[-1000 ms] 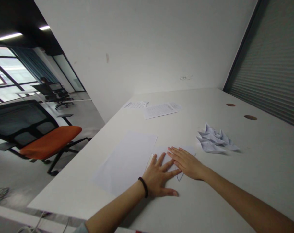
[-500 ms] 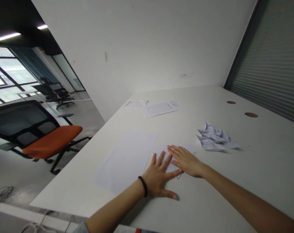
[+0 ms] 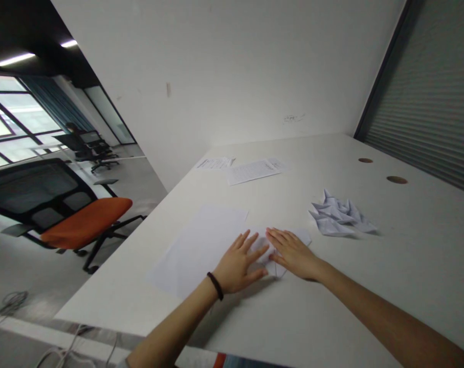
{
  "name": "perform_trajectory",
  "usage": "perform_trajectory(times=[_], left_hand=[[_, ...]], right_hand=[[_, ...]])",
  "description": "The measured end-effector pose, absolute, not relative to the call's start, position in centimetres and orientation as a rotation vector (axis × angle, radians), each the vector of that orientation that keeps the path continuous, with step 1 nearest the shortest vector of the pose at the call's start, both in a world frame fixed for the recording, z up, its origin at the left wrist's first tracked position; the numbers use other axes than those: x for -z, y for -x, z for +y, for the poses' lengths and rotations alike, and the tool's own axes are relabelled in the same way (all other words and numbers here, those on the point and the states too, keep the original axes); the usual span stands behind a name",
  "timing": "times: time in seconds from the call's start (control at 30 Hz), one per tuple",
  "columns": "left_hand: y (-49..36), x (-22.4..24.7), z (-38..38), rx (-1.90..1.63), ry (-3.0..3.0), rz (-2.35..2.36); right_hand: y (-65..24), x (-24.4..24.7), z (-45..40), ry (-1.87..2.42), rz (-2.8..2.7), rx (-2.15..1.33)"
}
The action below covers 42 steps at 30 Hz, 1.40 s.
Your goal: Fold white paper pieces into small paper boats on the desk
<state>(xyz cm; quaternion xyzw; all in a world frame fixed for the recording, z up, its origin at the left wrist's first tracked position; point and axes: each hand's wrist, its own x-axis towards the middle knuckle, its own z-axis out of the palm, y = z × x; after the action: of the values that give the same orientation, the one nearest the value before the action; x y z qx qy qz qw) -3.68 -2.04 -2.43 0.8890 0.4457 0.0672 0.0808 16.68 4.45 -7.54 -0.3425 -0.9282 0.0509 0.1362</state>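
A folded sheet of white paper (image 3: 278, 268) lies on the white table before me, partly hidden under my hands. My right hand (image 3: 293, 254) rests flat on it, fingers stretched out and close together. Over the paper's left part is my left hand (image 3: 241, 262), a dark band on its wrist, its fingers spread; whether it touches the paper I cannot tell. Left of the folded sheet are flat white sheets (image 3: 201, 245). Several folded paper shapes (image 3: 339, 214) sit in a pile to the right of my hands.
Written or printed sheets (image 3: 253, 171) lie toward the table's far end, near the wall. Two round holes, the nearer one (image 3: 396, 180) larger, are at the right. An orange-seated chair (image 3: 88, 222) stands left of the table, with cables (image 3: 9, 304) on the floor.
My left hand has shifted left and slightly away from me, baring more of the folded paper. My right hand has stayed almost in place on it.
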Motion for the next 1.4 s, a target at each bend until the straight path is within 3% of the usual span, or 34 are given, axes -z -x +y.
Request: perform_trajectory(times=[0.3, 0.47, 0.63, 0.8, 1.4], left_hand=[[2.1, 5.2, -3.3, -0.202, -2.662, 1.641], [1.8, 4.8, -3.4, -0.169, -2.688, 1.520], [2.0, 4.7, -3.0, -0.160, -2.723, 1.309], [2.1, 4.3, -3.2, -0.198, -2.745, 1.227], [1.7, 4.2, -3.4, -0.148, -2.784, 1.119]], right_hand=[[-16.5, 7.0, 3.8, 1.093, -2.523, -0.121], [-16.7, 6.8, 3.9, 1.333, -2.303, -0.121], [-18.1, 6.3, 5.6, 1.301, -2.244, -0.431], [-18.8, 5.7, 6.1, 1.290, -2.296, -0.476], [-18.4, 6.6, 6.1, 1.323, -2.382, -0.273]])
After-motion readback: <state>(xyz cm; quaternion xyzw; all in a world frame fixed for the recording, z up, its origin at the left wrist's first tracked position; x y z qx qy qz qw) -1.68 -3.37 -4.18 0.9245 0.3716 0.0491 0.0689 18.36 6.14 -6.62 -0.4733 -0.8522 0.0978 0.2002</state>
